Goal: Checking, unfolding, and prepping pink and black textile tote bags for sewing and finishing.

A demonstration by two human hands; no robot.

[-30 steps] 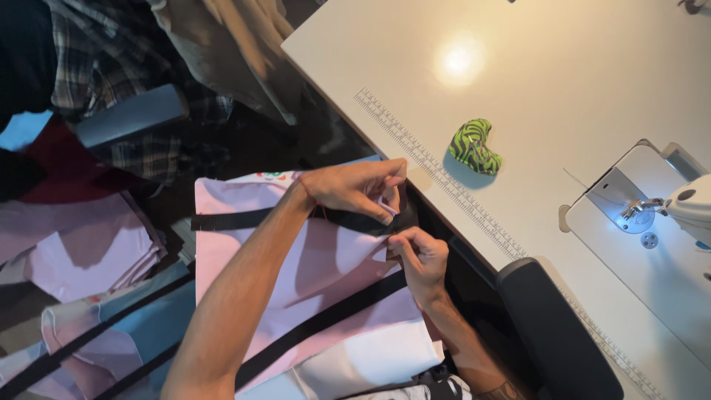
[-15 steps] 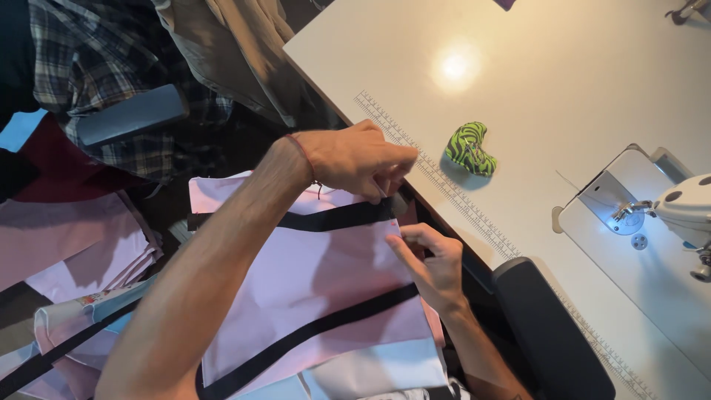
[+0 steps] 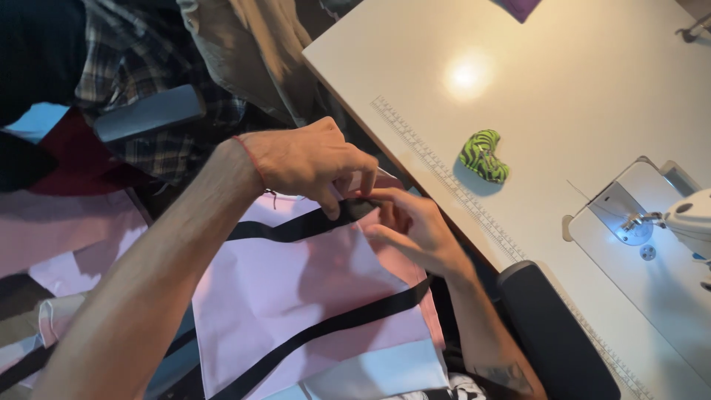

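A pink fabric panel [image 3: 296, 296] with two black straps sewn across it lies on my lap, below the table's near edge. My left hand [image 3: 315, 159] reaches over from the left and pinches the upper black strap [image 3: 289, 226] at its right end. Right beside it, my right hand [image 3: 411, 226] grips the same strap end and the panel's top corner, its fingers curled around the cloth. The two hands touch each other at that corner. The lower black strap [image 3: 348, 318] runs diagonally across the panel, untouched.
A white sewing table [image 3: 563, 89] with a ruler strip [image 3: 444, 174] along its edge holds a green striped pincushion [image 3: 483, 157]. The sewing machine's needle plate [image 3: 637, 222] is at the right. More pink panels [image 3: 67, 244] are piled at the left, clothes hang behind, and a black chair arm [image 3: 555, 333] is at the lower right.
My hands have come together at the panel's top right corner. The left hand moved up and right over the upper strap, and the panel shifted with it.
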